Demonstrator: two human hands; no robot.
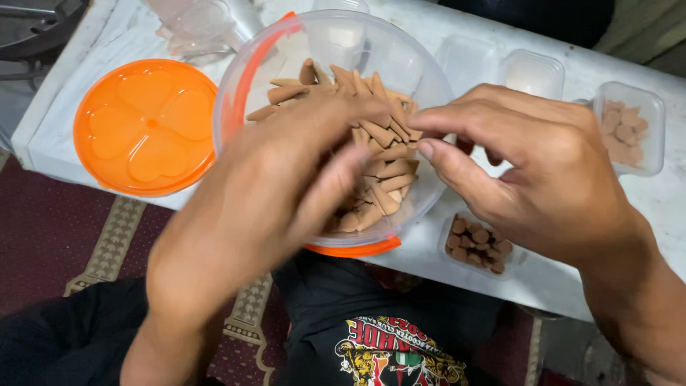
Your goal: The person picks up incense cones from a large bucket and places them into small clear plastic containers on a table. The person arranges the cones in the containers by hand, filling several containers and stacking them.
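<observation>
I noted my left hand [286, 179], blurred, grip unclear, and right hand [529, 164], fingers pinched together, above brown clay-like cones [379, 171] heaped in the clear round plastic tub [236, 93]. Pick singly; steady wrists advised.

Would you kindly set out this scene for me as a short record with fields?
Left hand: left hand, blurred, over the clear round bowl, fingers reaching into the brown cones
Right hand: right hand, fingertips pinched together above the cones; whether it holds one cannot be told
Bowl: tilted toward the camera, orange-rimmed, partly filled with cones
Lid: orange lid lying flat on the white table, left of the bowl
Small tubs: filled clear tub near the table edge; another tub of cones at far right; empty tubs behind
</observation>
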